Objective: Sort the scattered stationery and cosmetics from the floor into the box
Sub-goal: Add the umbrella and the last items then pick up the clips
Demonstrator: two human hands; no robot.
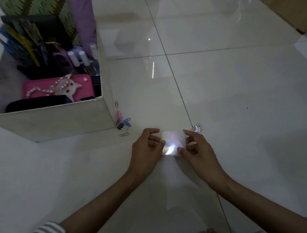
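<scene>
Now holding a shiny holographic card (pixel 173 142) in both hands, just above the tiled floor (pixel 239 91).

Pinching its left edge with the grip of the left hand (pixel 146 150), thumb and fingertips curling onto it; pinching its right edge with the grip of the right hand (pixel 200 149) in the same way. Catching a bright glare on the card's lower part. Hovering to the right of the open box (pixel 48 122), well apart from it. Showing coloured paper clips (pixel 120 116) and a black binder clip (pixel 120 126) lying on the floor by the box's near corner, and a small clear item (pixel 197 128), too blurred for naming, just beyond the right hand. Showing, inside the box, a pink case (pixel 42 88) with a bead string (pixel 58 83) lying over it, upright pens (pixel 24 45) and white-capped bottles (pixel 78 58).
</scene>
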